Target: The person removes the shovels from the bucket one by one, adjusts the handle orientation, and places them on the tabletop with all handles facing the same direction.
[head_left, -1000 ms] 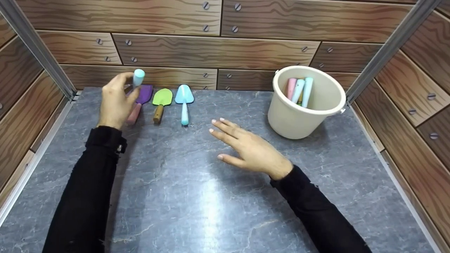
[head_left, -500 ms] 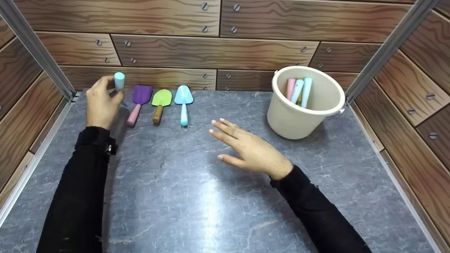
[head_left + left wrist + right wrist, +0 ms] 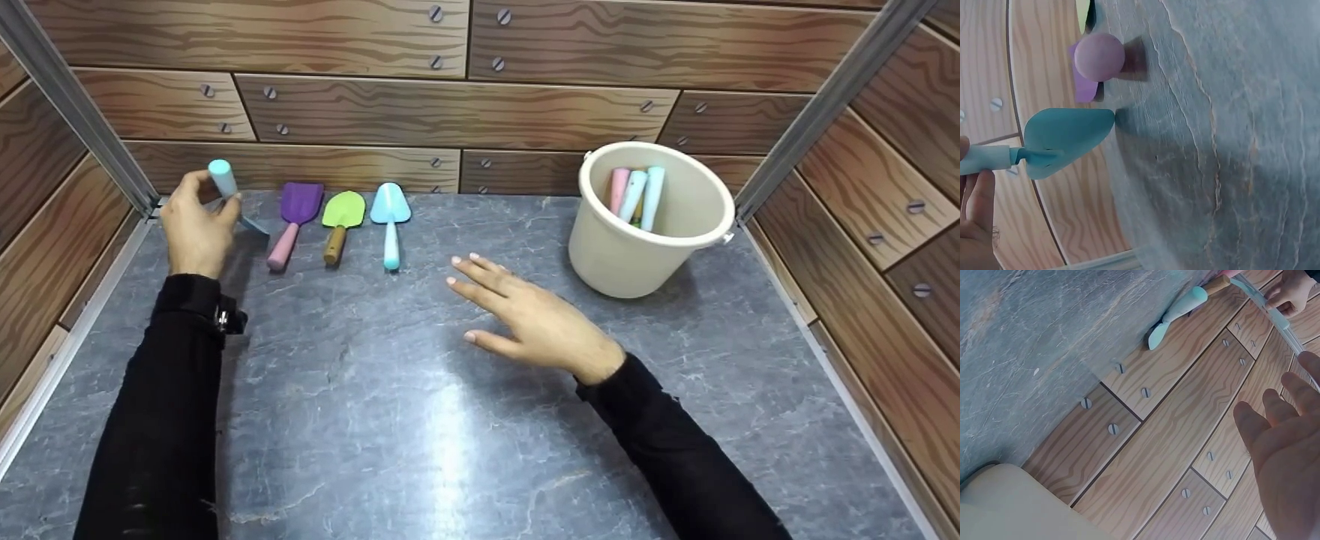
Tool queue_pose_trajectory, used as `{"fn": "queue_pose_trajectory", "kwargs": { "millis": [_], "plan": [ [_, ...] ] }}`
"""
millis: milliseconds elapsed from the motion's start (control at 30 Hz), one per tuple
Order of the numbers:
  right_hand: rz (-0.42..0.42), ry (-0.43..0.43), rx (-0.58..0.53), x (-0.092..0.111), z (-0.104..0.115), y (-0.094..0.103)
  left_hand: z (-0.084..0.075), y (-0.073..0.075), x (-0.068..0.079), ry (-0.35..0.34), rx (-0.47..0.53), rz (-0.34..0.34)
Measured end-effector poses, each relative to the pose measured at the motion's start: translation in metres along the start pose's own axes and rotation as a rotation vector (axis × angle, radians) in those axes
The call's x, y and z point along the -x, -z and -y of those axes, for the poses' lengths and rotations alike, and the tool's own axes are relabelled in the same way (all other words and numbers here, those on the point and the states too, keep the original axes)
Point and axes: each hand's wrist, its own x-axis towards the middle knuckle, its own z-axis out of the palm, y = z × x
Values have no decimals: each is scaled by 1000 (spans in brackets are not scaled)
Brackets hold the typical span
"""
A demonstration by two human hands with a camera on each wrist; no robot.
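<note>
My left hand (image 3: 196, 231) grips a toy trowel with a light-blue handle (image 3: 223, 178), held upright at the back left. In the left wrist view the trowel's teal blade (image 3: 1067, 140) points down, its tip right at the grey surface. Just right of it lie a purple shovel (image 3: 301, 201) with a pink handle, a green trowel (image 3: 344, 208) with a brown handle, and a light-blue trowel (image 3: 391, 204). My right hand (image 3: 547, 321) hovers palm down with fingers spread, holding nothing. The right wrist view shows its fingers extended.
A cream bucket (image 3: 622, 262) stands at the back right, with several pink, blue and brown handles (image 3: 652, 199) sticking up inside. Wood-patterned walls (image 3: 360, 45) close off the back and both sides of the grey marbled table (image 3: 360, 420).
My left hand has moved left with the blue-handled trowel, away from over the purple shovel, and the trowel's handle has come to lean. My right hand stays in place.
</note>
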Motion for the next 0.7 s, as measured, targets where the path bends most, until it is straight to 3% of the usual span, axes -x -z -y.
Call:
{"fn": "queue_pose_trajectory", "kwargs": {
  "millis": [233,467,700],
  "plan": [
    [10,-15,0,0,-1,0,5,3,-2,34,-6,-53],
    [9,-21,-17,1,-1,0,3,4,2,75,-19,-64],
    [11,-20,-18,1,0,1,4,5,-1,86,71,-123]
  ]
}}
